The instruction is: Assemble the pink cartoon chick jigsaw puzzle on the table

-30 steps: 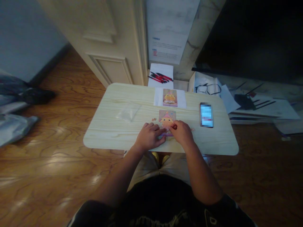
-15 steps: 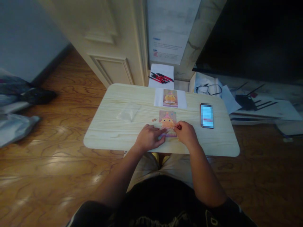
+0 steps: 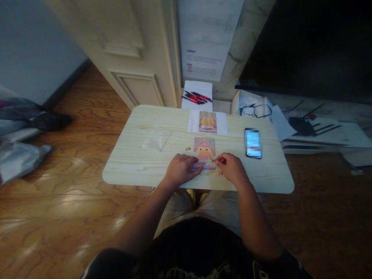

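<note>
A small jigsaw puzzle [image 3: 204, 143] with a cartoon figure in a pink hat lies near the table's front edge. My left hand [image 3: 180, 169] rests at its left side, fingers stretched over the lower part, thumb apart. At the right edge, my right hand [image 3: 233, 166] pinches a small puzzle piece [image 3: 214, 159] between thumb and forefinger. Below that hand lie a few loose pieces [image 3: 219, 173]. Other loose pieces [image 3: 188, 148] sit left of the puzzle. Behind it is a paper sheet [image 3: 222, 123] with a matching printed picture. My fingers cover part of the puzzle's lower half.
A clear plastic bag [image 3: 157, 140] lies on the pale wooden table [image 3: 128, 162], left of the puzzle. A phone [image 3: 253, 144] with a lit screen lies to the right. Red and black pens [image 3: 197, 97] rest on paper beyond the back edge, near glasses [image 3: 263, 111].
My right hand has shifted slightly right, off the puzzle's edge, and the piece in its fingertips now shows. Loose pieces below it have come into view. My left hand stays on the puzzle.
</note>
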Action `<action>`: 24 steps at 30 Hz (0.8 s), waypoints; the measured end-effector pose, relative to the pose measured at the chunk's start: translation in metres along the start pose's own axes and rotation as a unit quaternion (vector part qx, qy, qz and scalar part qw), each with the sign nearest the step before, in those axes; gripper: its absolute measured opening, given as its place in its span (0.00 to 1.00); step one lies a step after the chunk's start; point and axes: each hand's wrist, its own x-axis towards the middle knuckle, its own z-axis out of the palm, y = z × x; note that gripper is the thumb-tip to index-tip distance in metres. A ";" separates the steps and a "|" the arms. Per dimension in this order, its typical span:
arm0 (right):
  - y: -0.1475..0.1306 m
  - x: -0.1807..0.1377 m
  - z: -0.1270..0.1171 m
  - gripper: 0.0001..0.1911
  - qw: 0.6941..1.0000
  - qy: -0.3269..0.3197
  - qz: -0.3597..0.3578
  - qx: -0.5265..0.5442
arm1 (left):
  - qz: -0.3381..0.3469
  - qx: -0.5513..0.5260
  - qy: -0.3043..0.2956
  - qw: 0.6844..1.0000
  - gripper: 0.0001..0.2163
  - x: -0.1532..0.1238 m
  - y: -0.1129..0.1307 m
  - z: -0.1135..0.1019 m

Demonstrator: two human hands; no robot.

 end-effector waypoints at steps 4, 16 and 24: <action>0.001 0.000 -0.001 0.07 1.000 -0.011 -0.020 0.002 | 0.010 0.002 -0.006 1.000 0.14 0.000 -0.001 -0.001; 0.001 -0.003 -0.002 0.07 1.000 -0.024 -0.011 0.010 | -0.010 0.025 0.000 1.000 0.23 0.002 0.004 -0.006; 0.008 -0.007 -0.009 0.08 1.000 -0.005 -0.007 -0.004 | -0.015 0.027 -0.005 1.000 0.23 0.003 0.005 -0.006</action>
